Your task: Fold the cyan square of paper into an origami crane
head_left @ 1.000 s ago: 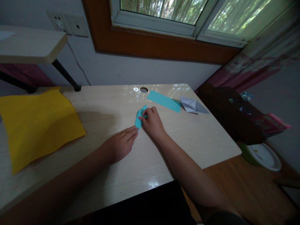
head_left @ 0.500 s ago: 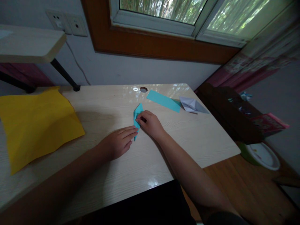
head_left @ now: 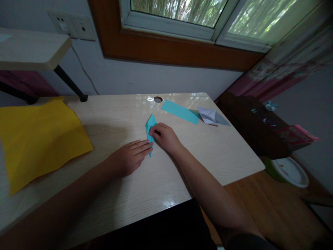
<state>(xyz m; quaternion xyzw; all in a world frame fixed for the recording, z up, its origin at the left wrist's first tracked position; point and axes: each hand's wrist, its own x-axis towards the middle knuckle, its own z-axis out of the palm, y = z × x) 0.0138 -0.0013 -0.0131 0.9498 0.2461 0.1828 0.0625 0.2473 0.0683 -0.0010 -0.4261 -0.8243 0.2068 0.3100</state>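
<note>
On the desk in the head view lies a narrow piece of folded turquoise paper, pointed at both ends. My left hand lies flat across its near part, fingers stretched out and pressing it to the desktop. From the right, my right hand pinches the middle of the folded paper between thumb and forefinger. The fingers cover part of the paper's near half and its right edge.
Behind my right hand lie a flat turquoise paper strip and a folded white paper boat. A large yellow sheet covers the desk's left side. A raised shelf stands at the back left. The desk ends at the right.
The folded paper's far end has turned slightly to the left and shows a wider face. Both hands stay on it, with barely any shift.
</note>
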